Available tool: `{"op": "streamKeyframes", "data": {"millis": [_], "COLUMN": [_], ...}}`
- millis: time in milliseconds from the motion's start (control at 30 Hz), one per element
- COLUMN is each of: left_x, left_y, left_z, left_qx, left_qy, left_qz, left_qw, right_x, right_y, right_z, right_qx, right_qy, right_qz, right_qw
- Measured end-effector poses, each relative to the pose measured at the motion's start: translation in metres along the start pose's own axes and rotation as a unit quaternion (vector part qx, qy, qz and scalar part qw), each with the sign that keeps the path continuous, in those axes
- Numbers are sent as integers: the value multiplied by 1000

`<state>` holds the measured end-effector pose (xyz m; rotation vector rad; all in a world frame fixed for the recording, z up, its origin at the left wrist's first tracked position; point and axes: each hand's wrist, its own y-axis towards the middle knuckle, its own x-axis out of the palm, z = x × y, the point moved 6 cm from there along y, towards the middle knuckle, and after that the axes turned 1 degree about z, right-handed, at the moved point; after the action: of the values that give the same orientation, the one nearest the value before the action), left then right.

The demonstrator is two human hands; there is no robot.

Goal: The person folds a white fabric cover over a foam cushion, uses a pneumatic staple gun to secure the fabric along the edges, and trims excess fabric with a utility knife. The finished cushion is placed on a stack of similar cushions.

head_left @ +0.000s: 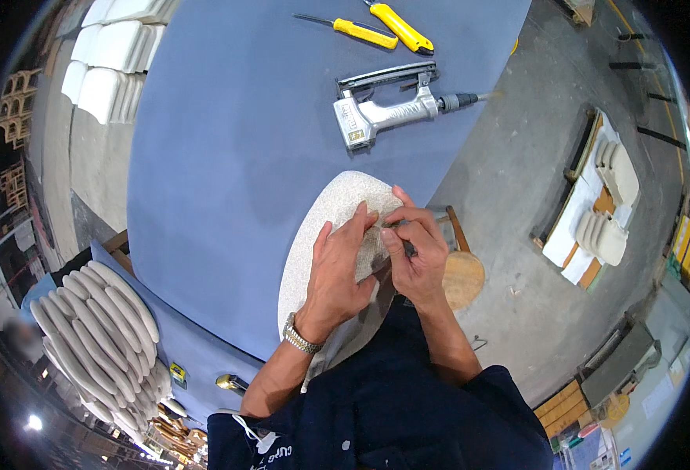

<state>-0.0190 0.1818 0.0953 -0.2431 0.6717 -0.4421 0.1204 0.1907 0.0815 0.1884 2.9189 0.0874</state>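
Note:
A seat pad (302, 270) covered in speckled cream fabric lies at the near edge of the blue table, against my dark shirt. My left hand (337, 270), with a metal watch on its wrist, rests on the pad with the fingers apart and the thumb stretched out. Close to its fingertips, at the pad's right side, my right hand (415, 254) is closed in a pinch. What sits between that thumb and forefinger is too small to make out. A greyish patch of the cover shows between the hands. Beyond the pad lies a silver staple gun (388, 110) with a hose connector.
A yellow-handled screwdriver (364, 33) and a yellow utility knife (401, 30) lie at the table's (204, 196) far side. Stacked pale pads (98, 337) stand at left, white ones (114, 86) at far left. To the right are a wooden stool (462, 280) and a low platform with pads (602, 235).

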Motion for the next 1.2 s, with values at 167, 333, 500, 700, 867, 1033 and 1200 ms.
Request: {"op": "streamKeyframes", "data": {"millis": [167,333,500,700,867,1033,1200], "left_x": [0,-3,-6,-6,-10,-14,-15], "left_y": [1,-1,-15,-13,-11,-7,-2], "left_z": [0,-1,4,4,8,10,5], "left_qx": [-1,23,82,82,78,93,53], "left_qy": [-5,23,100,107,121,117,78], "left_qz": [1,26,107,84,80,98,45], "left_qw": [1000,999,986,987,986,984,994], "right_x": [1,0,0,0,2,12,13], "right_y": [-3,-4,-3,-1,-1,-1,4], "right_z": [6,9,11,12,17,19,18], "right_qx": [30,66,73,79,75,100,123], "right_qy": [-6,13,26,67,93,133,143], "right_qz": [31,31,12,-1,0,16,12], "right_qw": [999,997,997,995,993,986,982]}}
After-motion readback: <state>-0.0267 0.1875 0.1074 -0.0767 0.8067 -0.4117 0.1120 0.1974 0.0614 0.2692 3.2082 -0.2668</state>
